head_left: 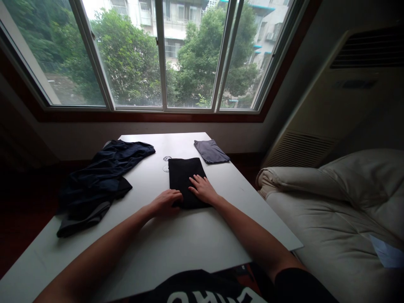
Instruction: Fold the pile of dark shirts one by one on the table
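A black garment (184, 174), folded into a rectangle, lies on the white table (189, 235) in front of me. My right hand (204, 190) rests flat on its right side, fingers spread. At the near left corner, my left hand (166, 203) has its fingers curled together on the cloth's edge; part of its grip is hidden. A folded grey garment (211, 151) lies beyond, toward the table's right edge. On the left is a loose heap of dark clothes (104, 172), navy and black, partly hanging over the table's edge.
Thin dark ring-shaped marks (166, 164) show beside the black garment. A cream sofa (309, 206) stands close on the right, with a pale blue sheet (386, 251) on it. Behind the table are a window (164, 54) and a floor-standing air conditioner (334, 97).
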Demonstrator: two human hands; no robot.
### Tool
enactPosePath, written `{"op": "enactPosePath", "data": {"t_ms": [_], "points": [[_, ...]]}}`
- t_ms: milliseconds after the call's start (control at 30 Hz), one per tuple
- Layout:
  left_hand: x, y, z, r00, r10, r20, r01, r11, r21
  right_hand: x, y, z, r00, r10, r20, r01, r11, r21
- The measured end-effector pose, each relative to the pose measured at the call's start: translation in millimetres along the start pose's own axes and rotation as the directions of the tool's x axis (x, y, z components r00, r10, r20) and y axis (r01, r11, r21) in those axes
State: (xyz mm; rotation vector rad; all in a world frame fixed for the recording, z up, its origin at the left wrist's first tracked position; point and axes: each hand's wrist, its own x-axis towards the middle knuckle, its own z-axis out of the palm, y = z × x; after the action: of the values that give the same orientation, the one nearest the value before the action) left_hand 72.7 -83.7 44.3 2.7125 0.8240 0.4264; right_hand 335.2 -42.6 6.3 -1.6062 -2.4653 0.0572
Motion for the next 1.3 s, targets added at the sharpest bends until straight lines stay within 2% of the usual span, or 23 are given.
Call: {"op": "enactPosePath", "data": {"t_ms": [67,233,367,533,800,967,1167,1300], "points": [[0,-1,1.5,1.0,-0.006,0.0,0.006,1.0,0.006,1,2,1,1.0,0.01,0.01,-0.01,1.0,0.02],[1,-2,2.9,1.0,-0.018,-0.001,0.018,1.0,0.008,6,9,1,0.995,0.074,-0.07,-0.073,0.997,0.019],[1,-2,3.1,1.0,-0.018,0.005,0.018,1.0,0.002,8,15,2,0.994,0.107,0.016,-0.108,0.994,0.035],[1,-3,3.6,1.0,-0.013,-0.002,0.013,1.0,-0.009,9,16,4,0.992,0.118,0.033,-0.12,0.991,0.055],[1,-2,3.7,1.0,-0.019,-0.011,0.019,1.0,0.003,8,13,1,0.982,0.135,0.128,-0.142,0.989,0.045],[1,0,0.7,1.0,0.001,0.014,-0.002,1.0,0.025,8,15,0,0.978,0.137,0.158,-0.15,0.986,0.072],[1,-1,1.8,1.0,0.003,0.021,-0.005,0.998,0.063,6,11,2,0.982,0.172,0.084,-0.177,0.983,0.05],[2,-1,3.6,1.0,0.003,0.008,-0.004,0.998,0.066,7,10,2,0.986,0.141,0.088,-0.144,0.989,0.03]]}}
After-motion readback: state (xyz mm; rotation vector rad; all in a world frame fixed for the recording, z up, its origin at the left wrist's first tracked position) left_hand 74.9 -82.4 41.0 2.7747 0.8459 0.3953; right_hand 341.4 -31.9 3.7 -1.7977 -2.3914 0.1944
